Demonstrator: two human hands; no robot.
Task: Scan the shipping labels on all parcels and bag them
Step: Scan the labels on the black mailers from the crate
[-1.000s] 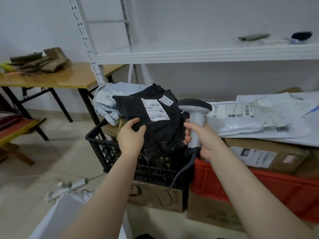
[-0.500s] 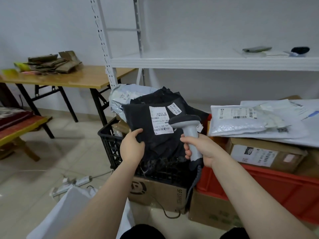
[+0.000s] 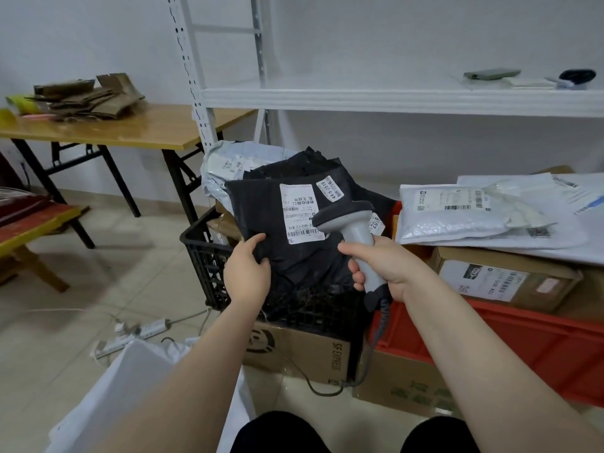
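Note:
A black poly parcel [image 3: 261, 210] with a white shipping label [image 3: 299, 214] leans upright in a black plastic crate [image 3: 204, 253]. My left hand [image 3: 246, 271] grips the parcel's lower left edge. My right hand [image 3: 387, 264] grips the handle of a grey barcode scanner [image 3: 349, 223]. The scanner's dark head sits just right of the label's lower part and points at it. A grey poly parcel [image 3: 228, 161] lies behind the black one. A white sack [image 3: 130, 380] stands open at the lower left.
A red crate [image 3: 523, 348] at the right holds a labelled cardboard box [image 3: 503, 279] with white mailers [image 3: 457, 214] on top. Cardboard boxes [image 3: 304, 351] sit under the crates. A white shelf [image 3: 392, 99], a wooden table [image 3: 130, 129] and a power strip [image 3: 137, 331] are around.
The scanner has come closer to the label, its head now partly in front of the parcel. The view has tilted down; my left hand still grips the parcel.

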